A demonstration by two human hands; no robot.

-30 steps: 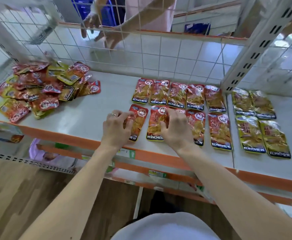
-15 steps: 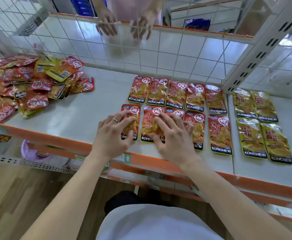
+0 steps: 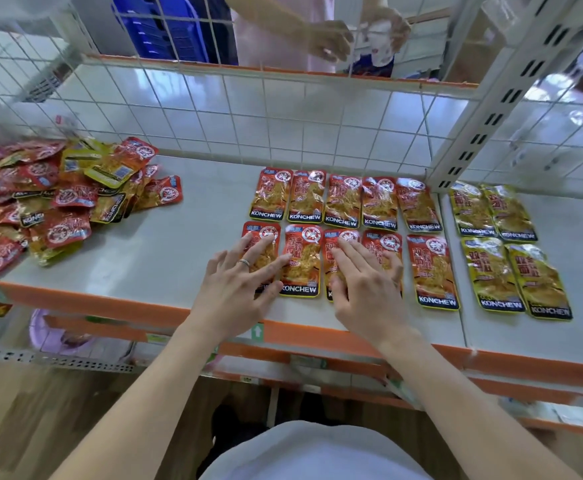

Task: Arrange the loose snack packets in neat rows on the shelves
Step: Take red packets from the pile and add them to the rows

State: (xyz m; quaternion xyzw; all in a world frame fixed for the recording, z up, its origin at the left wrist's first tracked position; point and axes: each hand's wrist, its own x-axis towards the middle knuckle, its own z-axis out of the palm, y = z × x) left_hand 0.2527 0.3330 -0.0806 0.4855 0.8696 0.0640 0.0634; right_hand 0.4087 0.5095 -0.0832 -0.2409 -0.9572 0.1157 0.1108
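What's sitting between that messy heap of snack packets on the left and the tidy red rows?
Nothing: in the head view, only a bare stretch of grey shelf separates the heap from the red rows.

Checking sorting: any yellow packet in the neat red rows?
No, those rows hold only red foil snack packets; yellow foil packets lie apart at right.

Ten red packets (image 3: 342,199) in rows — four yellow packets (image 3: 491,271) (loose pile (image 3: 58,199): too jumbled).
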